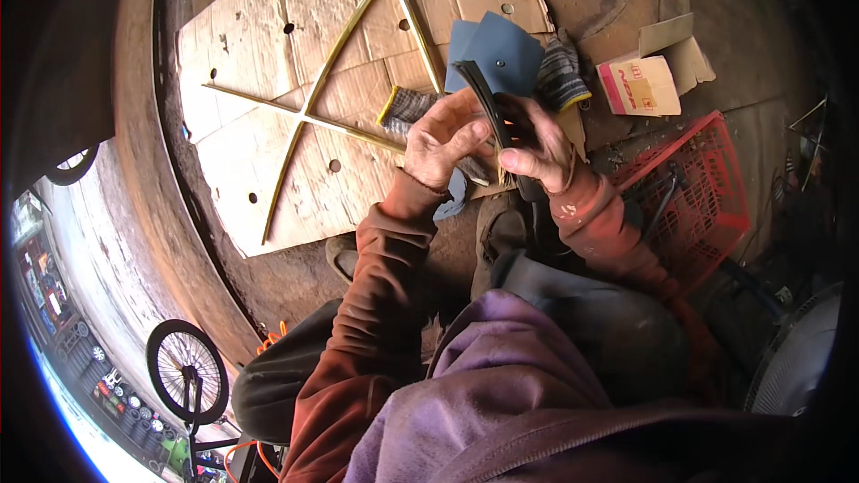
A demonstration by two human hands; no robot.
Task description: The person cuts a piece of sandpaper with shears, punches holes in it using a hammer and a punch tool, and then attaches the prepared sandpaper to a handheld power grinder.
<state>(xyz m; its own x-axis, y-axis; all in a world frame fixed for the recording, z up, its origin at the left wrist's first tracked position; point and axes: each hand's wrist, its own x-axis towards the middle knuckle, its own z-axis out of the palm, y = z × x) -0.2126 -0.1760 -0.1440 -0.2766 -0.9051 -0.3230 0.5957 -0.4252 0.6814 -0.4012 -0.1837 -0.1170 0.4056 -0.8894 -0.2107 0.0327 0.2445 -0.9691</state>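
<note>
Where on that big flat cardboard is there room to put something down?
One bare patch of cardboard lies between its upper-left edge and the long gold strip, above the crossing strip. Another lies below the crossing strip, right of the long strip's lower end. Watch for holes. It's crowded around the blue sheets and striped gloves.

Bars [309,100] laid crosswise on cardboard [237,54], a strip [483,91] held over its near right part, sheets [510,49] placed along its right edge between two gloves [562,76], a carton [642,89] set beyond that edge, a basket [745,206] placed nearer.
</note>
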